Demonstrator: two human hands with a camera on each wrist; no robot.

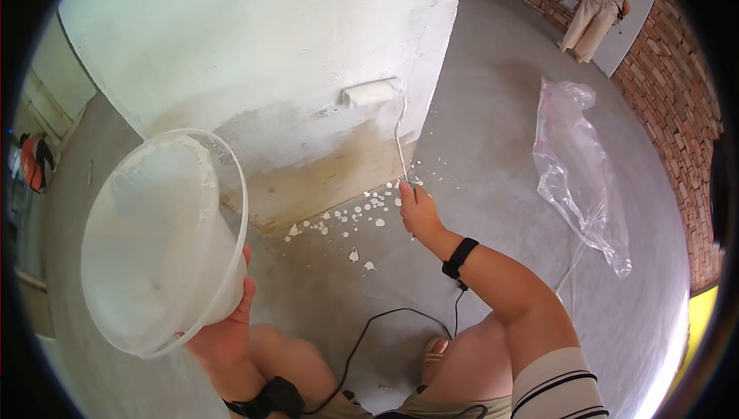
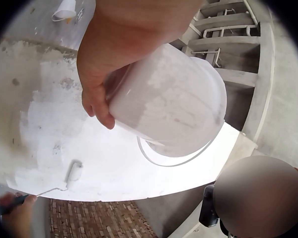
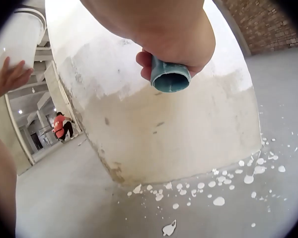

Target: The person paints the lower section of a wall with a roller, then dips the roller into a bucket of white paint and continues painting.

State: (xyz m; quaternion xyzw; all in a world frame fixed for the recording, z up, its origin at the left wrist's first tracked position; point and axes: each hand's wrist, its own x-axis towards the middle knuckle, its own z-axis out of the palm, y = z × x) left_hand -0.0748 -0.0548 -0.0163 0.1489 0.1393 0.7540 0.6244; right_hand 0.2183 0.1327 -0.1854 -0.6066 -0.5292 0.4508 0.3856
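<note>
Roller on wall, bucket tilted

Paint roller [image 1: 372, 93] sits against the whitened part of the wall [image 1: 254, 42], above a bare tan patch. Right hand [image 1: 420, 211] has fingers wrapped round its blue-green handle [image 3: 171, 78]. Left hand [image 1: 223, 334] grips the translucent bucket [image 1: 165, 227] from outside — fingers curved on its side. From here, white splatters [image 1: 379, 222] dot the grey floor [image 1: 493, 150] — clear plastic [image 1: 577, 165] lies farther right.

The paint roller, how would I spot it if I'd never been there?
Find the big wall, white above and brownish below. Near its right edge is the paint roller, a small white tube. Unlike the wide, round bucket, it's slim, with a bent wire running to the right hand.
</note>
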